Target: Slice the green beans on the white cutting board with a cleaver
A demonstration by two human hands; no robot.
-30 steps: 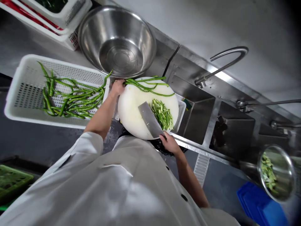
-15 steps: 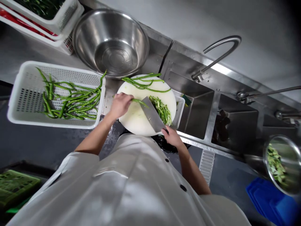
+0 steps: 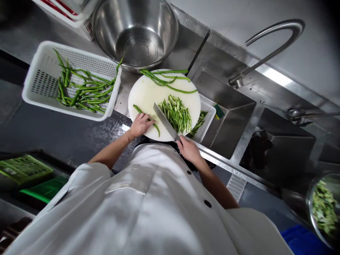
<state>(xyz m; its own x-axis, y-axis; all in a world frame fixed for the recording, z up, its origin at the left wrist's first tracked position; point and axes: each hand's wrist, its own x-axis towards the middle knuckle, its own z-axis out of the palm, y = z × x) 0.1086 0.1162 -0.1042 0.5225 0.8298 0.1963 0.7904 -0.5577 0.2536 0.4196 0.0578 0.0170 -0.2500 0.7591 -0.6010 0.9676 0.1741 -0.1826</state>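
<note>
My left hand (image 3: 141,124) rests on the near left of a round white cutting board (image 3: 138,88), fingers closed over a long green chili pepper (image 3: 156,129) lying slantwise there. To its right my right hand (image 3: 188,148) grips a cleaver (image 3: 166,122) by the handle, which is hidden in the palm. The blade stands edge-down, apart from the held pepper, along the left side of a heap of sliced green chili (image 3: 177,115). Several whole long chilies (image 3: 170,80) lie across the board's far edge.
A white perforated basket (image 3: 39,83) of whole chilies stands left; a large steel bowl (image 3: 167,39) sits behind. Partly under the board, a small white basket (image 3: 208,124) holds cut chili over the sink (image 3: 231,131). A faucet (image 3: 265,58) arches behind. Right, a bowl (image 3: 309,209) contains cut greens.
My left hand has brought the chili down onto the board and turned it. The cleaver has tipped from showing its broad face to nearly upright beside the slices. The whole view has shifted.
</note>
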